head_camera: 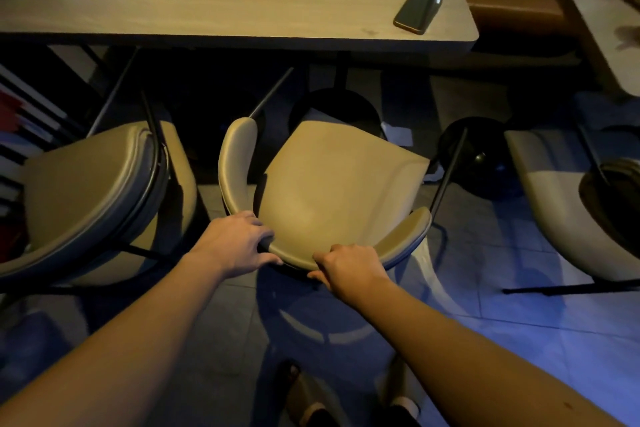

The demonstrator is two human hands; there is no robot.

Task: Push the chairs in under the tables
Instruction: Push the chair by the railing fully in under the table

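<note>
head view:
middle chair [332, 184]: tan, curved back, on the floor before the bench [242, 10], seat not under it.
left hand [235, 243]: grip closed on the chair's back rim.
right hand [349, 265]: grip closed on the same rim.
phone [418, 10]: on the bench.

One head-worn wide-angle view looks steeply down and forward, close above both grips, surface [242, 10] beyond them.

Dim, warm light, blue-tinted floor [519, 340], soft blur
</note>
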